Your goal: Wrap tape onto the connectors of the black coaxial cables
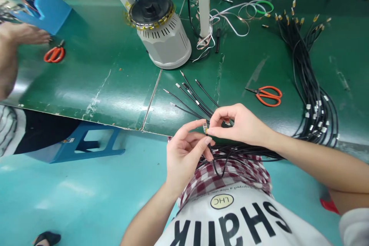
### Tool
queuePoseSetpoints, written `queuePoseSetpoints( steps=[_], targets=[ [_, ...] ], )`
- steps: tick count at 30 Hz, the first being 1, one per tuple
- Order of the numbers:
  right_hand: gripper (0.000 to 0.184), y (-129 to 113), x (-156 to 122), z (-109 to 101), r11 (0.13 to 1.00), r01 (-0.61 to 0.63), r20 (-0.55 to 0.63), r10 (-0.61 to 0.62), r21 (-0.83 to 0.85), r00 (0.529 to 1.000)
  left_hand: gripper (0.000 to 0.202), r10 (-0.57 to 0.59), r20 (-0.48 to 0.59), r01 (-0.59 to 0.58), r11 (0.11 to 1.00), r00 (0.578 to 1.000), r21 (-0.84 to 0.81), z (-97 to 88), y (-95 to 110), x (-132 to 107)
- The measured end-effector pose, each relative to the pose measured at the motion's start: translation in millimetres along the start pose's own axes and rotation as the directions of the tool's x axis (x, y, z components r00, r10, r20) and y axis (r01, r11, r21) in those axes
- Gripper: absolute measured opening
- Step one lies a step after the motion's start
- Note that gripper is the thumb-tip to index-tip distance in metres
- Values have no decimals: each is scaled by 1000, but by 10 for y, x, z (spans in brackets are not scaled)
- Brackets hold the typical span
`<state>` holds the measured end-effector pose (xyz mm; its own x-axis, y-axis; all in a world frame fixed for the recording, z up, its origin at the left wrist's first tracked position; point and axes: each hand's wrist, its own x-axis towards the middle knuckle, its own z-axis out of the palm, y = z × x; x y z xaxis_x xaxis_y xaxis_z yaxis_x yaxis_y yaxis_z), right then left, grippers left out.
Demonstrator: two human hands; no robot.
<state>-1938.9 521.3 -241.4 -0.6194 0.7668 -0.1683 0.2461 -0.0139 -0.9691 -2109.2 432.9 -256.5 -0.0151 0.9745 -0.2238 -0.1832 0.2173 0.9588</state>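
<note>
My left hand (187, 150) is closed round a black cable (214, 165), whose loop hangs down over my lap. From between its fingers the cable's metal USB-type connector (205, 126) sticks up, with a bit of yellow at its base. The thumb and forefinger of my right hand (239, 123) pinch at the side of this connector; whether a piece of tape is between them I cannot tell. Just beyond my hands, several black cables with metal plugs (190, 94) lie fanned out on the green table (115, 73), partly hidden by my right hand.
Orange-handled scissors (268, 95) lie to the right, beside a large cable bundle (308, 80). A grey-white round tape dispenser (168, 40) stands ahead, near a white table-stand leg (203, 4). At left are another person's hand (25, 34), more scissors (54, 54) and a blue holder (50, 11).
</note>
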Motion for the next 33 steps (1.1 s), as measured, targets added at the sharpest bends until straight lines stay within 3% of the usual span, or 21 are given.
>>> queuePoseSetpoints(
  steps=[33],
  targets=[
    [9,-56,11,-15,999,-44,24,45,-29,999,31,10,17,-11,998,1000,62,-7,-25,14]
  ],
)
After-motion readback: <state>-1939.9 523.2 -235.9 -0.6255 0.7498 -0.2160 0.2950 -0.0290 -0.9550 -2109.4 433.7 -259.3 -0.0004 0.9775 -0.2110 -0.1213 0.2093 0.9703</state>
